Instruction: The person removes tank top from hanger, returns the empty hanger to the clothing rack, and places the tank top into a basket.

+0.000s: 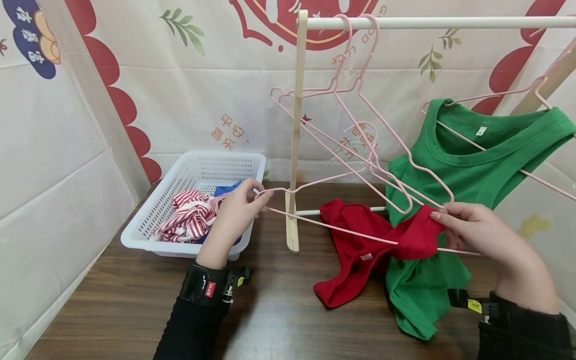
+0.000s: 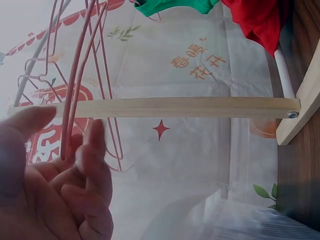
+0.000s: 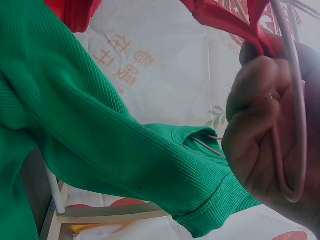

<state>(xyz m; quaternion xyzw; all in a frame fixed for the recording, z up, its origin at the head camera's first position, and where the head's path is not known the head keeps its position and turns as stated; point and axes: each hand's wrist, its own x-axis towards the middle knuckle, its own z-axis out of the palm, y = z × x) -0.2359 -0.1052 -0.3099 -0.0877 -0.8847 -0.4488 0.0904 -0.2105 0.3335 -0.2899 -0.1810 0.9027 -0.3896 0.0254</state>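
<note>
Pinching one end of a pink hanger [image 1: 333,226] with the left hand [image 1: 240,205], thumb against fingers! Gripping the red garment [image 1: 355,247] with the right hand [image 1: 483,232] at the hanger's other end, covering part of the lower bar with cloth. Holding it in front of the green tank top [image 1: 463,172], over the brown table [image 1: 270,315]! Working near the wooden post [image 1: 296,125], below other hangers [image 1: 393,124] hooked on the white rail [image 1: 432,22], and holding the left hand near the white basket [image 1: 135,237] with its red-striped clothing [image 1: 191,215]
</note>
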